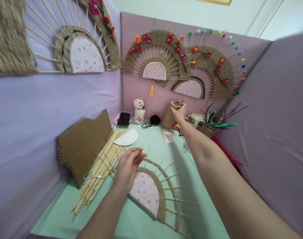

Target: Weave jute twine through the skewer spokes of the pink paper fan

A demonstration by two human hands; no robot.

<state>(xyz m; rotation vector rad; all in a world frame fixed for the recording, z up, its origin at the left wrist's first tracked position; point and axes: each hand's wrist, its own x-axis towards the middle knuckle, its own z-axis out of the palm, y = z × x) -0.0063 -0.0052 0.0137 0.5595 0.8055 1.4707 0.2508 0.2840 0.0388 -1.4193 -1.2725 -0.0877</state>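
Note:
My right hand (179, 113) reaches to the back of the table, thumb and fingers gripping the top of a brown cone of twine (168, 119). Nearer to me, my left hand (127, 169) is over the upper left part of a half-round fan (144, 191). Its fingers are curled together; whatever they may hold is hidden. The fan has a pink-dotted white centre, a woven twine band (162, 199) around it, and thin sticks spreading outward. An outer ring of twine (175, 192) runs across the sticks.
Left of the fan lie a bundle of thin sticks (99, 179), folded cardboard (84, 142) and a white half-disc (127, 137). At the back stand a white jar (139, 113), a phone (123, 119) and a pot with green-handled tools (209, 129). Finished fans (156, 49) hang on the walls.

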